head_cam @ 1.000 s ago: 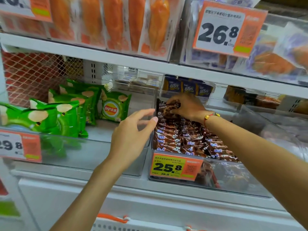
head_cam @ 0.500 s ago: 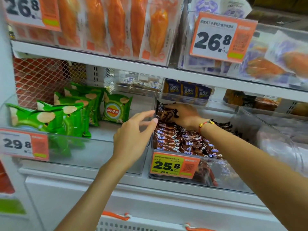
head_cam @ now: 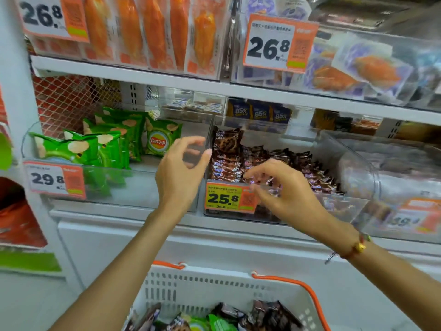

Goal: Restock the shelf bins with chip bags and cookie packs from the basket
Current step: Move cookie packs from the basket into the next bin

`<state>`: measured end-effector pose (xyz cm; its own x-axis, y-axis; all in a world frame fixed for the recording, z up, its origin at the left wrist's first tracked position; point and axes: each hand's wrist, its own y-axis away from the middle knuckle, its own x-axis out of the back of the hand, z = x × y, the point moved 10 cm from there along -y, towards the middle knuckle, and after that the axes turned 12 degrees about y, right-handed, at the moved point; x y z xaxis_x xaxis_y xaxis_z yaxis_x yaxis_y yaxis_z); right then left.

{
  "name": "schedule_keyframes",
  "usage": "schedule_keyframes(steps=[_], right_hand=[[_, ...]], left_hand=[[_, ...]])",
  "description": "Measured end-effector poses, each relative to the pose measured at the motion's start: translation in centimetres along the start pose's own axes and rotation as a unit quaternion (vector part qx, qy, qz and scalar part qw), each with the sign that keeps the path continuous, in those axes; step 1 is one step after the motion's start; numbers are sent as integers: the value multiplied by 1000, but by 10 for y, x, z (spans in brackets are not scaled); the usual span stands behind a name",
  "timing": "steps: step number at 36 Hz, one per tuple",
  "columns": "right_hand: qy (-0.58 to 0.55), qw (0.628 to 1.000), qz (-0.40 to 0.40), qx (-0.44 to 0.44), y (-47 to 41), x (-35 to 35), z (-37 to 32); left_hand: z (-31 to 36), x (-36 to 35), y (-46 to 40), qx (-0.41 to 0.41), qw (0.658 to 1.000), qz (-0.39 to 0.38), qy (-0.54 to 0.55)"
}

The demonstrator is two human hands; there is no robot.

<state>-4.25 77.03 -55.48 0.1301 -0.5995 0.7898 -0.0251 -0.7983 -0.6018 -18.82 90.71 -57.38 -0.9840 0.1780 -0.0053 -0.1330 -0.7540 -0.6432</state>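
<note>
Cookie packs (head_cam: pixel 260 311) lie in the basket (head_cam: pixel 307 297) at six o'clock — light, crinkly, slippery foil, best pinched at an end seam. Left hand (head_cam: pixel 181 177) and right hand (head_cam: pixel 284 194) hover, fingers loosely spread, holding nothing.

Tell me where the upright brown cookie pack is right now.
Head view: the upright cookie pack stands at the back-left of the cookie bin, above the flat packs, just right of the chip bin's divider.

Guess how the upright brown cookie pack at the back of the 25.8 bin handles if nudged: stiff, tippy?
The upright cookie pack stands on its edge, leaning against the bin divider, so it probably tips easily. Its glossy crinkled wrapper suggests it is light and likely slippery. Flat packs piled beside it may shift under it.
</note>
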Motion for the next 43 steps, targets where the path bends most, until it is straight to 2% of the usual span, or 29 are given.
schedule_keyframes(steps=[4,8,12,14,18,22,25,30,35,37,40,43], right_hand=[[-15,999,-40,-14,44,-25,-6],[-3,977,-206,-49,88,-92,5],[-7,929,-357,-94,142,-159,17],[-8,903,-412,-121,169,-191,23],[-22,853,-503,-135,215,-246,18],[-9,845,-524,-109,249,-285,-4],[18,852,-519,-70,266,-303,-20],[25,849,-525,-51,273,-310,-22],[-6,844,-536,-35,258,-305,-18],[-27,838,-544,-39,253,-304,-18],[-49,831,-552,-51,246,-301,-15],[-51,841,-531,-88,232,-293,-7]], left_hand=[[11,4,43,-1,999,-11,31],[-13,5,98,73,995,-54,41],[-67,0,148,171,974,-147,-34],[-100,-6,173,232,940,-235,-88],[-164,1,237,330,829,-402,-207],[-202,19,290,329,726,-508,-326],[-220,23,315,321,688,-546,-355],[-232,18,309,335,694,-510,-382],[-246,19,309,355,687,-502,-388],[-246,21,310,365,696,-490,-378],[-248,26,307,394,727,-454,-331],[-246,25,297,426,746,-442,-258]])
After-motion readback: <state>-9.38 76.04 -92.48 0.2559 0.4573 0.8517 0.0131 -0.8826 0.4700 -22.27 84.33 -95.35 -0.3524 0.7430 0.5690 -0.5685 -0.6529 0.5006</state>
